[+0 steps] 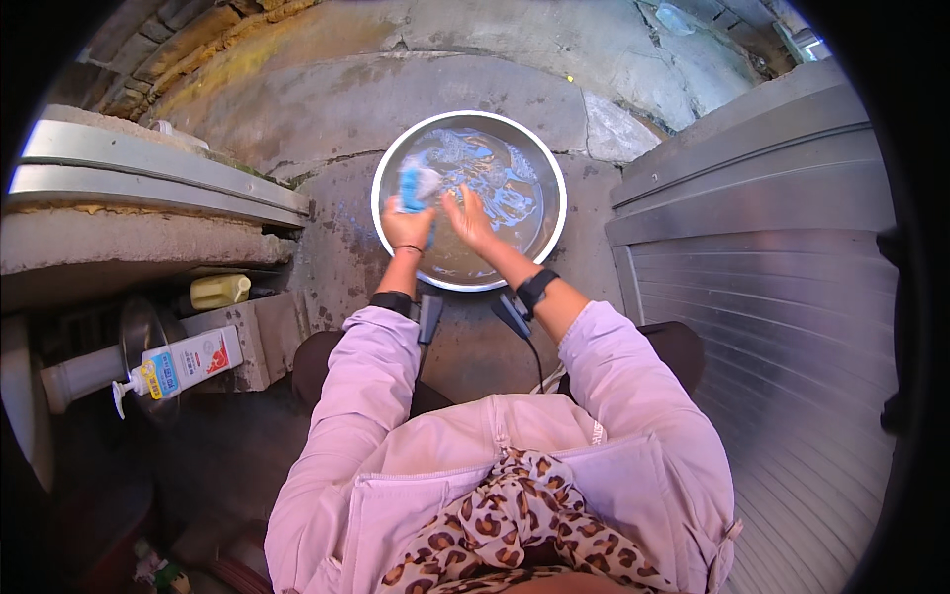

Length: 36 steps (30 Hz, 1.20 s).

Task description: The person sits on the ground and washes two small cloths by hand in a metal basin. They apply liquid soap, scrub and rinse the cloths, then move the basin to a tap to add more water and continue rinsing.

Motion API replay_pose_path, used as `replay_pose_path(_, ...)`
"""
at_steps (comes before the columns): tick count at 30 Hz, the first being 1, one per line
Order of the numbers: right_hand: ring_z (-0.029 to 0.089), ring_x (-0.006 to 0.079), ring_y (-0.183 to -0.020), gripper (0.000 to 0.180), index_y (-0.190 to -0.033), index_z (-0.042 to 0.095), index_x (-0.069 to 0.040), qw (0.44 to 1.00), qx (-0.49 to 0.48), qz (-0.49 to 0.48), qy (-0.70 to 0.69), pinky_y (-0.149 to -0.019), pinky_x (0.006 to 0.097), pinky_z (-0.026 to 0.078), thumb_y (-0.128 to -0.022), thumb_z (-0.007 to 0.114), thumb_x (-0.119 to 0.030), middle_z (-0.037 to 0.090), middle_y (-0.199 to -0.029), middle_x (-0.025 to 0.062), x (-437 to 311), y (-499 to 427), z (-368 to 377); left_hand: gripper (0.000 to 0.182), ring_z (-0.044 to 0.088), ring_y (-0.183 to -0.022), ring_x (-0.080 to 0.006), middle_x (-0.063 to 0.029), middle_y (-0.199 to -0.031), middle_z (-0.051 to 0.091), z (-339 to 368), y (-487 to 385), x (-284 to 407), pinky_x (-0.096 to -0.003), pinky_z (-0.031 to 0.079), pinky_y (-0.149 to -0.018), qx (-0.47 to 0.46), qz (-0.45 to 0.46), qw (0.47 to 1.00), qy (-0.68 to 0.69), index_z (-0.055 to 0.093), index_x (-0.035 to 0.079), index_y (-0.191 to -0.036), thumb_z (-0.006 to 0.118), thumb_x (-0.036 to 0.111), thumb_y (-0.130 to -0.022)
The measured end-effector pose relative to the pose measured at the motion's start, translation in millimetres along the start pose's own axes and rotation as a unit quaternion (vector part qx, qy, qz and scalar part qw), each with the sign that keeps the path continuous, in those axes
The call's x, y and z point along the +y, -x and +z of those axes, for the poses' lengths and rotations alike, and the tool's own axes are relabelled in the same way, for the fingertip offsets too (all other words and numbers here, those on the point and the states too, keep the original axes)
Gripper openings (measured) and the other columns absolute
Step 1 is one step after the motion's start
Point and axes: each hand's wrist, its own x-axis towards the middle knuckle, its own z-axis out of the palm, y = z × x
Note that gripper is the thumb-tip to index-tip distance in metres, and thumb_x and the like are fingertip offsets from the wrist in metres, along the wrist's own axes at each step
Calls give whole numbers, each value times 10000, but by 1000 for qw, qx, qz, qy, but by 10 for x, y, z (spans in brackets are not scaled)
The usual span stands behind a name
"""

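A round metal basin (469,282) with a pale rim stands on the ground before me, holding murky, rippling water (505,200). My left hand (407,225) is over the basin's left side, its fingers closed around a blue and white cloth (412,184). The cloth is blurred, so its exact kind is unclear. Beside it, my right hand (469,217) is above the water with its fingers spread and nothing visible in them. Black bands with grey devices are strapped to both forearms.
On my left, a white pump bottle (193,361) bearing writing lies near a concrete block (260,341). A yellowish plastic jug (220,291) lies behind it. A ribbed metal door panel (757,312) flanks me on the right. Cracked concrete ground (490,82) extends beyond the basin.
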Motion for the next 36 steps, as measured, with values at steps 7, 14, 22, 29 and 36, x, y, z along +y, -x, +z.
replay_pose_path(7,545,287,-891,362,-976,518,-21,753,-341,-227,515,-956,535,153,-758,473,-306,577,-882,176,422,895,-324,347,555,-578,-158,-63,-723,589,-269,-382,26,-284,456,-544,132,-155,955,217,574,23,-808,695,33,-483)
replay_pose_path(14,611,242,-667,140,-708,609,-71,734,-380,-244,507,-697,426,424,-690,515,-174,617,-687,102,-121,363,-551,466,567,-701,-173,-57,-869,579,-475,-451,483,-285,466,-618,106,-82,893,430,548,-11,-989,633,-89,-538)
replay_pose_path(22,582,307,-679,231,-730,600,-94,798,-316,-256,445,-571,407,455,-723,553,-320,597,-687,122,-901,-381,-988,487,560,-722,-158,-35,-893,565,-892,-528,824,-263,463,-649,113,-9,837,536,523,21,-1033,625,-93,-570)
replay_pose_path(29,587,310,-630,121,-774,525,-47,803,-351,-240,418,-536,418,449,-713,461,-129,580,-633,154,-322,348,-498,472,559,-750,-162,-33,-899,569,-848,-522,739,-269,462,-658,101,-61,842,526,529,19,-1033,610,-93,-581)
replay_pose_path(36,600,281,-635,112,-778,515,-62,772,-356,-245,466,-526,394,458,-717,454,-132,593,-657,120,-99,495,-547,455,551,-701,-167,-33,-846,564,-836,-543,710,-273,459,-629,83,-83,822,557,518,59,-1018,613,-76,-594)
